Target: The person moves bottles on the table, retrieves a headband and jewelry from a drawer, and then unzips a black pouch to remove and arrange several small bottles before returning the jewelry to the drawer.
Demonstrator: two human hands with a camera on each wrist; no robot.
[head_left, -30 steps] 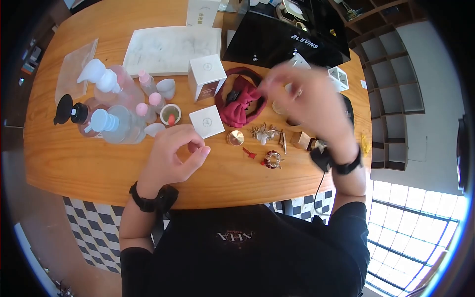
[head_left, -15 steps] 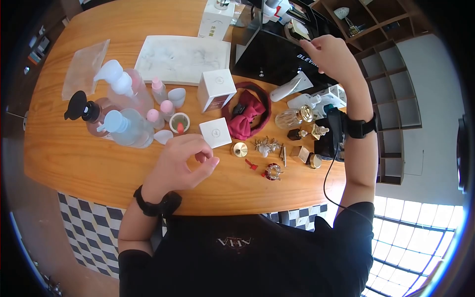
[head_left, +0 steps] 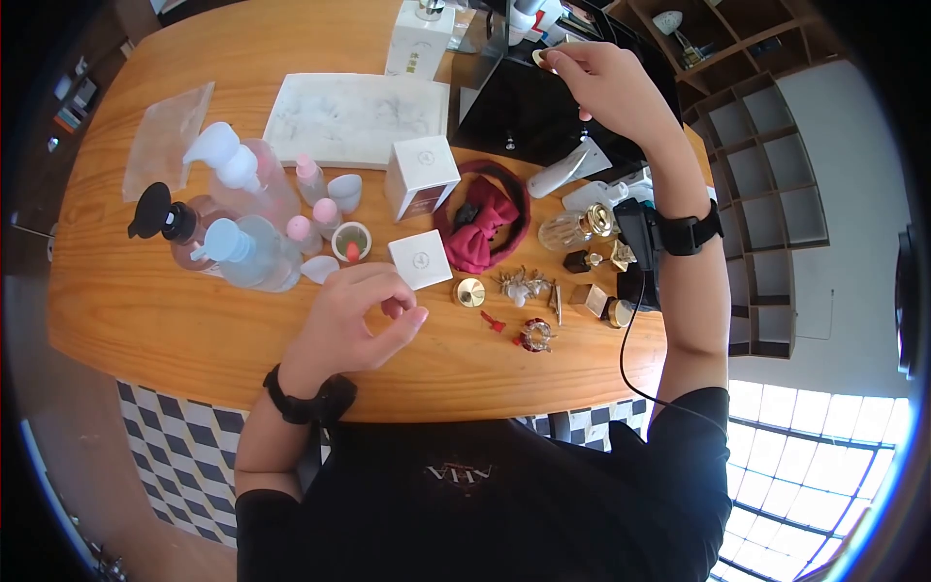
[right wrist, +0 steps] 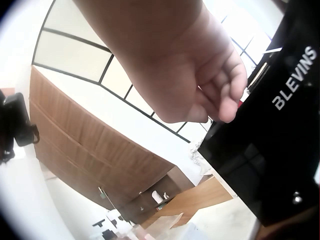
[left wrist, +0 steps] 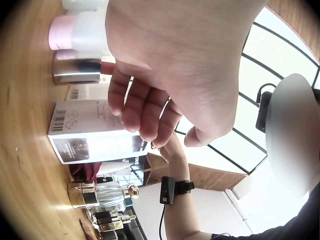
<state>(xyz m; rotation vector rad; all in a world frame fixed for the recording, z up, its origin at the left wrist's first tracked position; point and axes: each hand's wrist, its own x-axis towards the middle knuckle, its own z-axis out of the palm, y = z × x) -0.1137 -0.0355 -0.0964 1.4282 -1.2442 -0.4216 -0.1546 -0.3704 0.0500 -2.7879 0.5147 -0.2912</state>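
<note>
My left hand (head_left: 359,315) rests at the front of the table, fingers loosely curled with nothing between them. Just beyond it lie a white square box (head_left: 420,260) and a small round pot (head_left: 351,242) with a red-tipped thing in it. At the back right, my right hand (head_left: 616,92) is raised over the black BLEVINS box (head_left: 495,107). Between its thumb and fingers it pinches a small round thing with a pale rim (head_left: 539,58), mostly hidden by the fingers. In the right wrist view the fingers (right wrist: 227,107) are curled close by the box's upper edge.
Pump bottles (head_left: 254,254) and small pink-capped bottles stand at left. A white marbled tray (head_left: 359,121) lies behind them. A taller white box (head_left: 423,175), a dark-red bow headband (head_left: 485,228), a glass bottle (head_left: 567,231), a white tube (head_left: 567,167) and hair clips (head_left: 524,286) fill the middle and right.
My right hand has swept from above the jewellery and bottles back to the black box, then shifted left over it, with the small round thing now at its fingertips. My left hand keeps its pose.
</note>
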